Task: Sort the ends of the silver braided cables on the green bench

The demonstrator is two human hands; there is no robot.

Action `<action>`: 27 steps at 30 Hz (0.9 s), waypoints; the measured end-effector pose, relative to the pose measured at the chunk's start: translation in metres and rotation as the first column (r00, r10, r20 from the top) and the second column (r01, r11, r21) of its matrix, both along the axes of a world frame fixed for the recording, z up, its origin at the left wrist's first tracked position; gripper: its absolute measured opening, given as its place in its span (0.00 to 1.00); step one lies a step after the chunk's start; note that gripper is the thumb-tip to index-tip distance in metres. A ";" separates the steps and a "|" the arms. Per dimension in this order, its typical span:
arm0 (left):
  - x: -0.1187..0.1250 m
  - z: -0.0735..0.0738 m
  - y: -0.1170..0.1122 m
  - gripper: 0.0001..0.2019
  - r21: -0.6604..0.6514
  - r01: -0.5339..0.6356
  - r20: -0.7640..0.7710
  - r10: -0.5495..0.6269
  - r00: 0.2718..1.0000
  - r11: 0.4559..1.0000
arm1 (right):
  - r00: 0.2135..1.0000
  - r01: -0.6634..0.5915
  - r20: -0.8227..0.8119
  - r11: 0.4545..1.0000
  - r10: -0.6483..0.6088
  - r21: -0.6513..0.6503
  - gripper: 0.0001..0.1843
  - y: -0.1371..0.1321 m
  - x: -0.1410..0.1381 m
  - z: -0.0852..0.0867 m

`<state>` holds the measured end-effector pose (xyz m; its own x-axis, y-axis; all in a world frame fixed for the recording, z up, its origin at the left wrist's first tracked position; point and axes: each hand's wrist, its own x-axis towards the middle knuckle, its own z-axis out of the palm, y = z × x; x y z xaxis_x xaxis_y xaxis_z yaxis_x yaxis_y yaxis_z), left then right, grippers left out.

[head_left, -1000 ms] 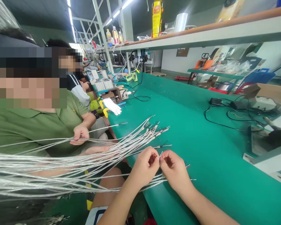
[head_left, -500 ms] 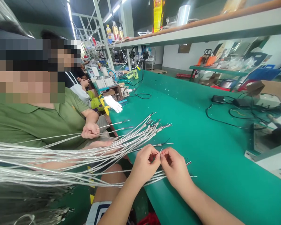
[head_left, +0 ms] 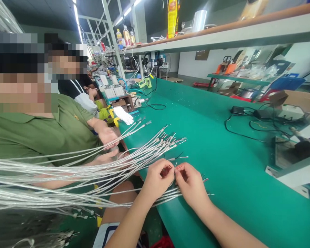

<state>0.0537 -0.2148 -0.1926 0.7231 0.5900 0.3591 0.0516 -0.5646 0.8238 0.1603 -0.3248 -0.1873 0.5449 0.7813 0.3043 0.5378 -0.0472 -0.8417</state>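
My left hand (head_left: 158, 177) and my right hand (head_left: 189, 181) meet over the edge of the green table (head_left: 237, 179), fingertips pinched together. Between them a thin wire end (head_left: 176, 165) pokes up; it belongs to a cable whose run is mostly hidden by my fingers. A large bundle of silvery-white cables (head_left: 113, 165) stretches in from the left, its stripped ends with dark and pale strands fanned out on the table beyond my left hand. A few more cables (head_left: 170, 197) pass beneath my hands, their ends showing past my right wrist.
A co-worker in a green shirt (head_left: 41, 137) sits at left, hands on some cables. A white glove (head_left: 123, 115) lies on the table's far left edge. Black adapters and cords (head_left: 237, 110) lie at right, near a metal frame (head_left: 294, 165). A shelf (head_left: 222, 36) spans above.
The co-worker's hands have shifted, and several cable ends beside them now reach forward over the table edge. My hands keep their pinch at nearly the same place; the view has shifted slightly.
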 end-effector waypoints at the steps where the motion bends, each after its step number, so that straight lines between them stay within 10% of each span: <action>1: 0.000 -0.001 0.000 0.03 0.018 -0.012 -0.008 0.012 1.000 1.000 | 1.000 0.004 0.009 1.000 -0.004 0.000 0.08 0.000 -0.001 0.000; 27: 0.000 -0.001 -0.002 0.04 -0.011 0.005 0.000 -0.005 1.000 1.000 | 0.999 -0.015 0.037 0.999 0.014 0.031 0.07 0.001 0.000 0.000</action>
